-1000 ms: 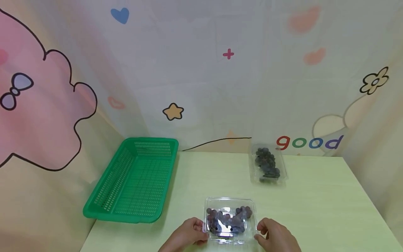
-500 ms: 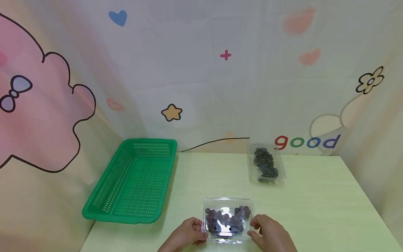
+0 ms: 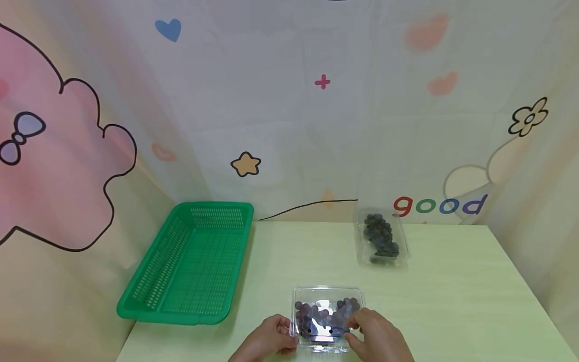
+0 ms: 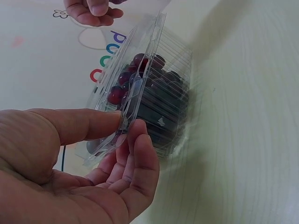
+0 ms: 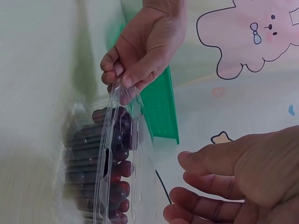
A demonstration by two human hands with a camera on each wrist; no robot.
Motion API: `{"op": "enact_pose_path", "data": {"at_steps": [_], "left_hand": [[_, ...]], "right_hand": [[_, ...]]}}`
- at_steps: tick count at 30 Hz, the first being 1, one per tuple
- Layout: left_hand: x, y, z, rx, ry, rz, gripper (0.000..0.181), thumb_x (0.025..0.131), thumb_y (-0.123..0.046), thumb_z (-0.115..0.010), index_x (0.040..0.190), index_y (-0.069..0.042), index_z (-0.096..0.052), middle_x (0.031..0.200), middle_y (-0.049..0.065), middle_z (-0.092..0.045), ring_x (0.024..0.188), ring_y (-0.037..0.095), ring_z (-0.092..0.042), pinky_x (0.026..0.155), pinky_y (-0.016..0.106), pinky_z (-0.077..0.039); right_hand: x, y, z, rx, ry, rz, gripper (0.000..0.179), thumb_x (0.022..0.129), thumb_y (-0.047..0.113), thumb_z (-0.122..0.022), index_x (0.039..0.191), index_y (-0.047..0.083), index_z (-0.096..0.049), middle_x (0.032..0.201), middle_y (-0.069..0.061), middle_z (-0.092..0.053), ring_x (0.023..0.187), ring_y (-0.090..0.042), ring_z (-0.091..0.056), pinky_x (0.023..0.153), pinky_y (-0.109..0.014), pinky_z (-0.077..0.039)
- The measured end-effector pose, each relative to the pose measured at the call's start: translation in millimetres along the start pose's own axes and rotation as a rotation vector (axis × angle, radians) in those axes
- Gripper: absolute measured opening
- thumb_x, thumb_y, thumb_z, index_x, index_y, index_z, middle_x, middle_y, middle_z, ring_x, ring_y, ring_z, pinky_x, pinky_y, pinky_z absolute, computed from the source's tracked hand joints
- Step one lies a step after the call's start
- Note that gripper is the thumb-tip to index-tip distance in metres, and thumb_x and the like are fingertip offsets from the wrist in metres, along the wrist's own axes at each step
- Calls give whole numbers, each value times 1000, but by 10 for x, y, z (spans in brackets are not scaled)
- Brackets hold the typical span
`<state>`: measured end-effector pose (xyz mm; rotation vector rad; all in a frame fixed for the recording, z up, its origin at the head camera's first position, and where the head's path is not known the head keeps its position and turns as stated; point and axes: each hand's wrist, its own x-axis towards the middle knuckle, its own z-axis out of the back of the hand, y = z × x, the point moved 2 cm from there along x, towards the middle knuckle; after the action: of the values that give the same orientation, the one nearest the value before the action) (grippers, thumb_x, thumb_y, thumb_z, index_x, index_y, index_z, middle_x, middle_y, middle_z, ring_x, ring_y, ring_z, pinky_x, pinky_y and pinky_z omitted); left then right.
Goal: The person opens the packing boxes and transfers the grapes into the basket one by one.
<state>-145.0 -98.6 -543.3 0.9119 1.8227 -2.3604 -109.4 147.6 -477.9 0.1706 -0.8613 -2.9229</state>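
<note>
A clear plastic clamshell box (image 3: 323,292) of dark red grapes (image 3: 307,317) sits on the table near its front edge, lid down over the fruit. My left hand (image 3: 267,338) pinches its left rim; in the left wrist view the thumb and fingers (image 4: 145,161) are on either side of the plastic flange. My right hand (image 3: 379,336) is over the box's right part in the head view. Its fingers are loosely bent with nothing between them, and in the right wrist view a gap shows between the fingertips (image 5: 184,156) and the lid.
A green plastic basket (image 3: 239,274) with perforated sides stands at the left of the table (image 3: 452,291). Another clear box (image 3: 402,236) with dark grapes is at the back right, close to the printed curtain (image 3: 280,100).
My right hand has left the box's right edge and moved leftward over the lid. The left hand keeps its pinch on the left rim, and the box stays in place.
</note>
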Motion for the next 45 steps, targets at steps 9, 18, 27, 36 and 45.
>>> {"op": "enact_pose_path", "data": {"at_steps": [9,18,27,36,45], "left_hand": [[-4,15,4,11,-11,-14,25,89,4,-74,108,2,-57,88,8,-64,75,17,-67,73,33,-59],[3,-17,12,55,-25,40,24,90,-1,-75,107,0,-58,88,8,-66,76,17,-66,73,33,-58],[7,-26,16,51,-14,59,22,91,-1,-74,106,-1,-58,87,8,-67,75,16,-66,72,31,-57],[-4,-27,-1,27,-4,41,22,91,1,-73,106,-1,-57,87,8,-67,75,16,-66,72,31,-58],[-22,-17,-7,2,6,1,21,91,2,-72,106,0,-58,86,8,-68,76,17,-66,74,32,-58]], "right_hand": [[20,163,-48,3,-40,152,19,82,14,-86,85,18,-67,85,9,-59,75,-6,-55,63,-29,-50],[45,328,-119,-27,-45,276,16,83,16,-85,89,15,-70,88,9,-59,80,-10,-56,65,-34,-51],[94,427,-172,-57,-78,434,16,82,16,-86,92,12,-74,90,6,-67,89,-17,-64,78,-40,-55],[116,509,-248,-106,-133,540,18,79,15,-86,88,16,-70,93,5,-65,91,-16,-62,78,-41,-53],[137,558,-343,-77,-183,626,19,77,3,-83,88,13,-71,92,6,-64,89,-15,-61,73,-34,-51]]}}
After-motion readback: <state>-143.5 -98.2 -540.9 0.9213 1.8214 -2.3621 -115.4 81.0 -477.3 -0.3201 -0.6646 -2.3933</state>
